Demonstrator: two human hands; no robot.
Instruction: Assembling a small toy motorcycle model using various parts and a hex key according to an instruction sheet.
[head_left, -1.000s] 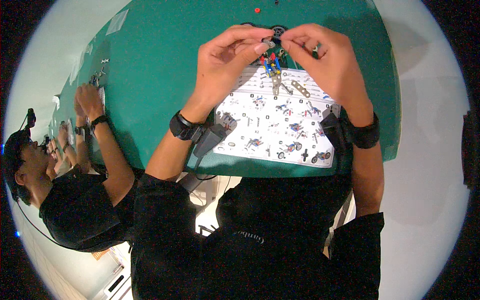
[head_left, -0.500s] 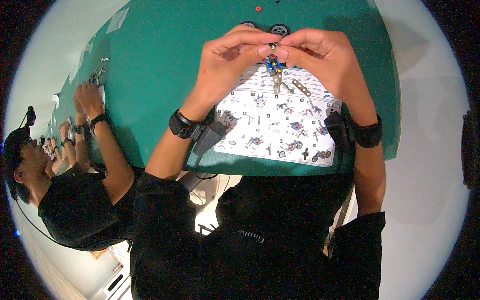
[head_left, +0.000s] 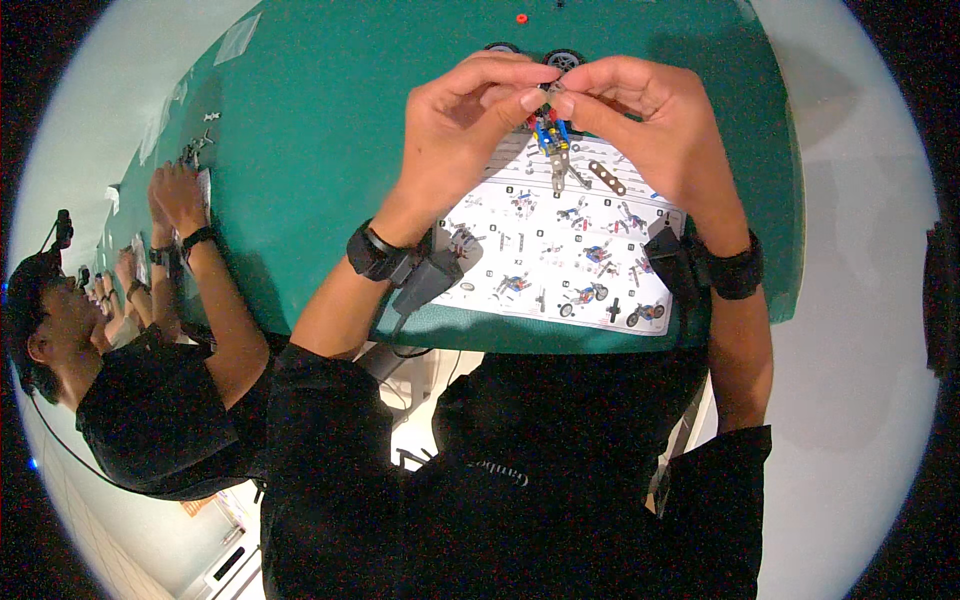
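My left hand and my right hand meet above the far part of the instruction sheet. Thumbs and forefingers of both are pinched together at the upper end of a small construction-kit model. The model has blue, yellow and red parts, and a grey perforated metal strip points from it toward me. What exactly sits between the fingertips is mostly hidden. Just beyond my fingers are a black-tyred toy wheel and a second wheel, both partly covered by my hands.
The printed instruction sheet lies on the green table beneath my forearms. A loose perforated metal strip rests on it. A small red ring lies at the far side. Another person's hands work over small parts at the left.
Both hands stay pinched at the model's upper end, with only a slight shift of the fingertips. The model has tilted a little. The view has moved very slightly.
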